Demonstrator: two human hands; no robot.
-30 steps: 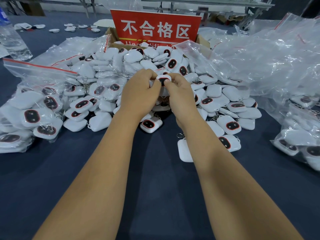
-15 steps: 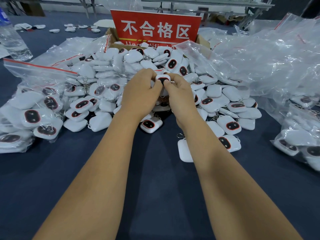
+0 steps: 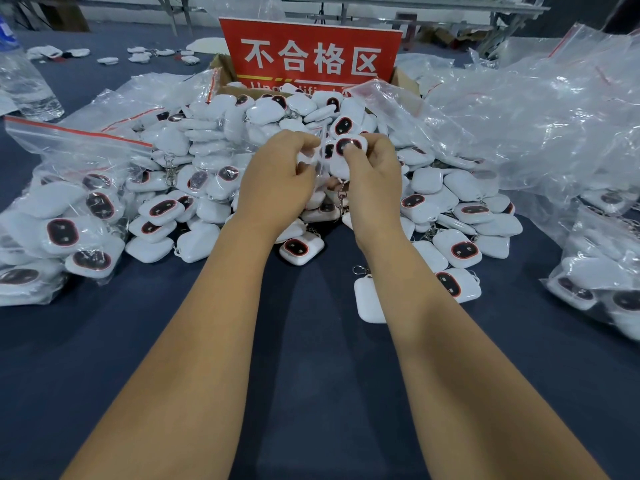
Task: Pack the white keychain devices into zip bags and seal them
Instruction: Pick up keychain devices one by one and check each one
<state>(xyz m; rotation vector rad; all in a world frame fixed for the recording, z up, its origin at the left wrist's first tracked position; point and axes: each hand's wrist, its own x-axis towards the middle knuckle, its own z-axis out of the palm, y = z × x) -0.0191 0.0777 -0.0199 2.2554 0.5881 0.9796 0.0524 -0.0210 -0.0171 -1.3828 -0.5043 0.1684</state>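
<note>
Hands point(image 3: 322, 174) work amid device pile point(image 3: 214, 188), red sign point(image 3: 311, 53) behind.

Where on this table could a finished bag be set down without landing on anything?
Bare blue cloth lies near the person, between and beside the forearms, bordered by the device pile ahead, filled bags left and more bags right. Beyond the hands it is crowded up to the red sign.
</note>
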